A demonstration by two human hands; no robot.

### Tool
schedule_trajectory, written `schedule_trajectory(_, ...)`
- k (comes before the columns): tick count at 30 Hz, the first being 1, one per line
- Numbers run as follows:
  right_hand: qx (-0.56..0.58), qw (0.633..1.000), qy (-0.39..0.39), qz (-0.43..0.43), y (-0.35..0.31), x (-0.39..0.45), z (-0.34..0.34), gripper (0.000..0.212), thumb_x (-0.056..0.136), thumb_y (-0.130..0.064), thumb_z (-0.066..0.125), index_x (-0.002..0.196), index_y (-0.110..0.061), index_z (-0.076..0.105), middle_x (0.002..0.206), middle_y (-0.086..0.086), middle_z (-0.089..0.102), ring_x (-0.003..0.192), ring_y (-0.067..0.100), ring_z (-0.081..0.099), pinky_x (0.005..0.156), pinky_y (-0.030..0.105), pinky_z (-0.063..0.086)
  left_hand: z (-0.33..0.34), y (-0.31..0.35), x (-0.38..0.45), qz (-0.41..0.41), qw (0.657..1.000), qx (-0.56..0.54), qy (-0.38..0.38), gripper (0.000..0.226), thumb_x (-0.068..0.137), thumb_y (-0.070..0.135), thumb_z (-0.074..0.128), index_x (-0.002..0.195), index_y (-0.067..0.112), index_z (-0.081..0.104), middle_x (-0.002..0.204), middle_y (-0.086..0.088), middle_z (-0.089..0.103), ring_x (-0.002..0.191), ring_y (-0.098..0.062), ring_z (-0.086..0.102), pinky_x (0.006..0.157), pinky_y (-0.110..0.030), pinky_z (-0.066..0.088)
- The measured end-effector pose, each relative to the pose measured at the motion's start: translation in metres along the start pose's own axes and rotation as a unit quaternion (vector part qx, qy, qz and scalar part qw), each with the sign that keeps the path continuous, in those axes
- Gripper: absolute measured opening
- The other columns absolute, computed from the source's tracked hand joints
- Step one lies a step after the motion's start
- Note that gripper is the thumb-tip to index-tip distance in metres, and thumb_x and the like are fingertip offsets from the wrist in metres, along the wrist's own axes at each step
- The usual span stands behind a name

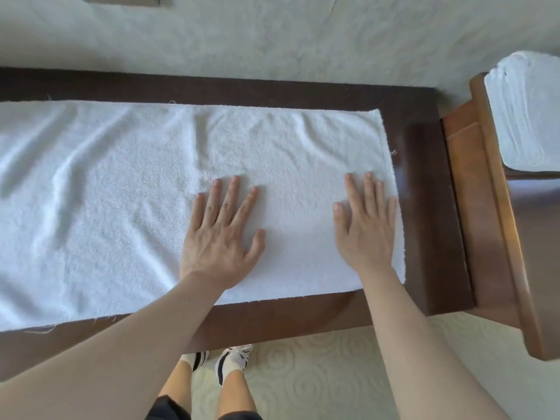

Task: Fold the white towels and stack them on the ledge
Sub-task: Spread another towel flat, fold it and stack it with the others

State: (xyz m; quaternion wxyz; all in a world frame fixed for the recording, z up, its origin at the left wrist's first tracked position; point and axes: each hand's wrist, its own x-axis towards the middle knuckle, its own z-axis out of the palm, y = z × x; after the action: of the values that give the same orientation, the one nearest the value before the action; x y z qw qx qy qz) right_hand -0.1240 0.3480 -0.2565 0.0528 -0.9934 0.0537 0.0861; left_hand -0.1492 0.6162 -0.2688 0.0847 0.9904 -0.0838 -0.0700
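A long white towel lies spread flat along the dark wooden ledge, running off the left edge of the view, with wrinkles on its left and far parts. My left hand presses flat on the towel near its middle, fingers straight and spread. My right hand lies flat on the towel close to its right end, fingers straight. A stack of folded white towels sits on a lighter wooden surface at the far right.
A pale patterned wall rises behind the ledge. The lighter brown furniture piece adjoins the ledge on the right. My feet in socks and sandals stand on the pale patterned floor below the ledge's front edge.
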Motion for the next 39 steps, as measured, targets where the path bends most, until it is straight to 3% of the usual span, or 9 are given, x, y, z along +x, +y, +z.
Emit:
schedule_trajectory(4,0.016,0.992,0.014,0.121,0.018,-0.019,-0.01,0.071,0.102,-0.062,0.005,0.163,-0.024,0.0,0.17,0.005,-0.003,0.157,0.026,-0.006,0.125,0.054,-0.002,0.001,0.0,0.0,-0.003,1.0,-0.006,0.005,0.073,0.099,0.061,0.021,0.163,0.032,0.003,0.172,-0.001,-0.001,0.158,-0.024,-0.008,0.127,-0.048,-0.002)
schedule_trajectory(8,-0.023,0.996,-0.019,-0.084,-0.009,-0.044,0.002,0.067,0.103,-0.062,0.008,0.162,-0.031,0.001,0.17,0.001,-0.005,0.157,0.022,-0.009,0.127,0.05,-0.001,-0.001,0.001,-0.001,-0.007,1.0,-0.014,0.004,0.073,0.098,0.06,0.024,0.163,0.032,0.006,0.171,-0.002,0.003,0.158,-0.025,-0.005,0.127,-0.05,0.002)
schedule_trajectory(14,0.022,0.995,0.015,0.099,0.022,-0.018,-0.02,0.076,0.099,-0.067,0.0,0.162,-0.024,-0.001,0.17,0.004,-0.005,0.157,0.026,-0.007,0.125,0.054,-0.002,0.001,0.002,0.0,-0.007,1.0,-0.003,0.008,0.073,0.099,0.06,0.024,0.163,0.031,0.006,0.171,-0.003,0.003,0.158,-0.026,-0.004,0.127,-0.051,0.004)
schedule_trajectory(19,0.058,0.98,0.007,-0.189,-0.087,0.038,-0.012,0.063,0.105,-0.056,0.02,0.162,-0.03,0.013,0.17,0.003,0.004,0.157,0.027,0.005,0.127,0.048,0.001,-0.001,0.001,0.0,-0.003,1.0,-0.005,0.019,0.075,0.097,0.059,0.03,0.163,0.031,0.009,0.171,-0.003,0.007,0.158,-0.025,-0.002,0.126,-0.052,0.008)
schedule_trajectory(21,0.006,0.973,-0.01,-0.232,-0.088,0.06,-0.009,0.061,0.105,-0.054,0.024,0.161,-0.034,0.015,0.171,0.001,0.004,0.157,0.023,0.003,0.126,0.047,0.002,0.0,0.0,0.0,-0.006,1.0,-0.002,0.022,0.076,0.097,0.059,0.032,0.163,0.03,0.01,0.171,-0.002,0.008,0.158,-0.025,-0.001,0.127,-0.051,0.008)
schedule_trajectory(26,0.03,0.998,0.005,0.05,-0.041,0.114,-0.02,0.068,0.103,-0.057,0.013,0.162,-0.026,0.001,0.17,0.004,-0.007,0.156,0.025,-0.011,0.124,0.053,-0.005,-0.001,0.002,0.0,-0.008,1.0,0.001,0.026,0.076,0.096,0.059,0.033,0.163,0.029,0.012,0.171,-0.002,0.012,0.158,-0.025,0.002,0.127,-0.049,0.006)
schedule_trajectory(31,0.005,0.976,0.009,-0.216,-0.094,0.07,-0.005,0.064,0.103,-0.058,0.024,0.162,-0.033,0.015,0.17,0.003,0.006,0.157,0.025,0.001,0.126,0.051,-0.001,-0.002,0.003,-0.001,-0.014,0.999,-0.009,0.031,0.077,0.096,0.059,0.034,0.163,0.028,0.016,0.17,-0.002,0.015,0.158,-0.025,0.005,0.127,-0.049,0.007)
schedule_trajectory(36,0.018,1.0,-0.021,0.0,-0.046,0.112,-0.023,0.066,0.104,-0.057,0.015,0.162,-0.029,0.0,0.17,0.003,-0.009,0.156,0.023,-0.012,0.124,0.053,-0.006,-0.001,0.002,0.001,-0.011,0.999,-0.009,0.04,0.077,0.095,0.059,0.034,0.163,0.026,0.016,0.17,-0.001,0.015,0.158,-0.025,0.007,0.127,-0.049,0.008)
schedule_trajectory(39,0.076,0.996,0.039,-0.011,-0.073,0.076,-0.023,0.068,0.104,-0.057,0.01,0.163,-0.023,0.003,0.17,0.004,-0.002,0.157,0.026,-0.004,0.126,0.053,-0.004,-0.002,0.004,0.0,-0.009,0.999,-0.011,0.036,0.077,0.096,0.058,0.033,0.163,0.025,0.015,0.17,-0.002,0.014,0.158,-0.025,0.006,0.127,-0.048,0.008)
